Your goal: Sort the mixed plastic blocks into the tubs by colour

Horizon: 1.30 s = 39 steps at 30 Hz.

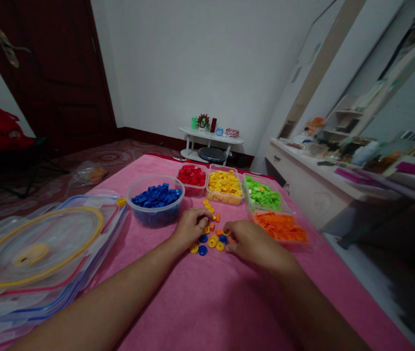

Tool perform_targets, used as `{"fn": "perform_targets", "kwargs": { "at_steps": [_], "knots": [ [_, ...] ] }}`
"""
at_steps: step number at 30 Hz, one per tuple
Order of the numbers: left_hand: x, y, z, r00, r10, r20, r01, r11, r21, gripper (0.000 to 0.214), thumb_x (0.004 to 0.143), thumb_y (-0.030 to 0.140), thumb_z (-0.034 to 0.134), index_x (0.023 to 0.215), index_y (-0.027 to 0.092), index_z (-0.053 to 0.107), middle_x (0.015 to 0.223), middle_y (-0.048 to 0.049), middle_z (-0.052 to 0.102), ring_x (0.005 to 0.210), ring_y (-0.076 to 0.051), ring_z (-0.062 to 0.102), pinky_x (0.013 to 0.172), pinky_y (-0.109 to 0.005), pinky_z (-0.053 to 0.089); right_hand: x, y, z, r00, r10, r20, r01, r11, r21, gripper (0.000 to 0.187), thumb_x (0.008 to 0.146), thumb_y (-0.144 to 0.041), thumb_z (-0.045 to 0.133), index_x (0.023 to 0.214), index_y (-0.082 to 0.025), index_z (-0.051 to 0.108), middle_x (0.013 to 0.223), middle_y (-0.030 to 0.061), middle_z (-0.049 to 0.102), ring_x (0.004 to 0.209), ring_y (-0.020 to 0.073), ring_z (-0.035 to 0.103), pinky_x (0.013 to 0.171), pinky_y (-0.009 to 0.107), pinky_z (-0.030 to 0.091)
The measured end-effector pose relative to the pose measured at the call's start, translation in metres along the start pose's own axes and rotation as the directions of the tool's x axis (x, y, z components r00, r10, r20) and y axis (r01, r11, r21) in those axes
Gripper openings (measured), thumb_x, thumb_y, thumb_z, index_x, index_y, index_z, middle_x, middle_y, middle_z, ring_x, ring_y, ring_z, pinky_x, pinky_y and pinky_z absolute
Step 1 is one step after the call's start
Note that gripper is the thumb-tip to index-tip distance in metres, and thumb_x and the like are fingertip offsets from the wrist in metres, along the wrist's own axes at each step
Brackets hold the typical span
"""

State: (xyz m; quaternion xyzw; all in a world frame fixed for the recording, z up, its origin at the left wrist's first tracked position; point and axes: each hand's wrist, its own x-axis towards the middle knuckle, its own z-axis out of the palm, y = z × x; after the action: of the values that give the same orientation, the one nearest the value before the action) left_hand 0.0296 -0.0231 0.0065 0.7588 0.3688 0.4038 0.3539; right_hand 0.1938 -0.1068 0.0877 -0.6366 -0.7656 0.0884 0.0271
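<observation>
My left hand (188,227) and my right hand (253,241) rest on the pink cloth (207,302), either side of a small heap of loose pieces (212,239) in yellow, blue and orange. The left hand's fingers curl in a pinch over the pieces near a yellow one. The right hand's fingers are bent down onto the heap's right edge; what they hold, if anything, is hidden. Behind the heap stand a round tub of blue pieces (155,199), a red tub (191,177), a yellow tub (224,186), a green tub (263,194) and an orange tub (281,227).
A stack of clear plastic lids (39,248) with coloured rims lies at the left. A white dresser (313,185) with clutter stands on the right. A small white table (210,137) sits by the far wall, a dark door (46,68) at the back left.
</observation>
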Motion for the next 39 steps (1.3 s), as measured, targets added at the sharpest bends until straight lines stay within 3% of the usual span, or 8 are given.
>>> {"fn": "perform_targets", "kwargs": {
  "at_steps": [6, 12, 16, 21, 29, 34, 39],
  "knots": [
    [0.001, -0.003, 0.000, 1.000, 0.019, -0.002, -0.019, 0.999, 0.031, 0.029, 0.075, 0.007, 0.046, 0.087, 0.016, 0.071, 0.091, -0.0045, 0.071, 0.089, -0.017, 0.064, 0.082, -0.028, 0.050, 0.001, -0.005, 0.004, 0.998, 0.059, -0.019, -0.061, 0.989, -0.135, 0.023, 0.079, -0.013, 0.049, 0.096, -0.017, 0.064, 0.093, 0.0107, 0.068, 0.087, 0.0219, 0.062, 0.068, 0.027, 0.038],
    [0.001, -0.001, 0.000, 1.000, 0.031, -0.003, -0.030, 0.998, 0.047, 0.028, 0.075, 0.007, 0.047, 0.086, 0.016, 0.071, 0.089, -0.0041, 0.071, 0.088, -0.016, 0.064, 0.082, -0.027, 0.049, 0.011, -0.008, 0.010, 0.985, 0.048, -0.164, -0.061, 0.995, -0.076, 0.026, 0.087, -0.024, 0.045, 0.107, -0.020, 0.062, 0.102, 0.0101, 0.066, 0.095, 0.0205, 0.061, 0.078, 0.027, 0.039],
    [0.001, -0.003, 0.001, 0.999, 0.037, -0.008, -0.036, 0.999, 0.041, 0.028, 0.075, 0.007, 0.046, 0.085, 0.016, 0.071, 0.087, -0.0032, 0.071, 0.084, -0.015, 0.064, 0.080, -0.026, 0.050, 0.014, -0.014, 0.022, 0.975, 0.062, -0.213, -0.072, 0.997, -0.039, 0.034, 0.088, -0.031, 0.048, 0.118, -0.018, 0.054, 0.101, 0.0095, 0.067, 0.094, 0.0212, 0.062, 0.075, 0.027, 0.040],
    [0.002, -0.008, 0.002, 0.999, 0.045, -0.005, -0.045, 0.998, 0.041, 0.028, 0.075, 0.007, 0.046, 0.087, 0.016, 0.071, 0.090, -0.0041, 0.071, 0.086, -0.016, 0.064, 0.079, -0.026, 0.050, 0.016, -0.016, 0.031, 0.983, 0.045, -0.180, -0.060, 0.995, -0.080, 0.022, 0.087, -0.030, 0.046, 0.099, -0.021, 0.063, 0.094, 0.0077, 0.069, 0.086, 0.0206, 0.064, 0.068, 0.026, 0.039],
    [0.002, -0.011, 0.003, 0.999, 0.049, -0.009, -0.049, 0.998, 0.040, 0.028, 0.075, 0.008, 0.047, 0.086, 0.016, 0.071, 0.088, -0.0041, 0.070, 0.084, -0.015, 0.064, 0.076, -0.025, 0.050, 0.015, -0.013, 0.030, 0.990, 0.084, -0.111, -0.100, 0.984, -0.145, 0.023, 0.083, -0.025, 0.047, 0.093, -0.018, 0.067, 0.092, 0.0106, 0.070, 0.085, 0.0221, 0.064, 0.067, 0.028, 0.038],
    [0.002, -0.009, 0.002, 0.999, 0.047, 0.002, -0.047, 0.998, 0.039, 0.028, 0.075, 0.007, 0.046, 0.087, 0.015, 0.070, 0.088, -0.0046, 0.070, 0.084, -0.015, 0.064, 0.077, -0.025, 0.050, 0.014, -0.016, 0.023, 0.981, 0.090, -0.173, -0.115, 0.983, -0.140, 0.020, 0.081, -0.026, 0.050, 0.091, -0.019, 0.067, 0.088, 0.0088, 0.070, 0.081, 0.0204, 0.064, 0.063, 0.027, 0.035],
    [0.001, -0.002, 0.000, 1.000, 0.023, 0.016, -0.023, 0.999, 0.040, 0.029, 0.074, 0.006, 0.046, 0.087, 0.014, 0.071, 0.089, -0.0047, 0.071, 0.085, -0.016, 0.064, 0.079, -0.026, 0.049, 0.009, -0.009, -0.010, 0.929, 0.175, -0.327, -0.206, 0.977, -0.062, 0.023, 0.080, -0.032, 0.051, 0.093, -0.022, 0.067, 0.080, 0.0053, 0.069, 0.073, 0.0170, 0.061, 0.056, 0.025, 0.030]
  ]
}}
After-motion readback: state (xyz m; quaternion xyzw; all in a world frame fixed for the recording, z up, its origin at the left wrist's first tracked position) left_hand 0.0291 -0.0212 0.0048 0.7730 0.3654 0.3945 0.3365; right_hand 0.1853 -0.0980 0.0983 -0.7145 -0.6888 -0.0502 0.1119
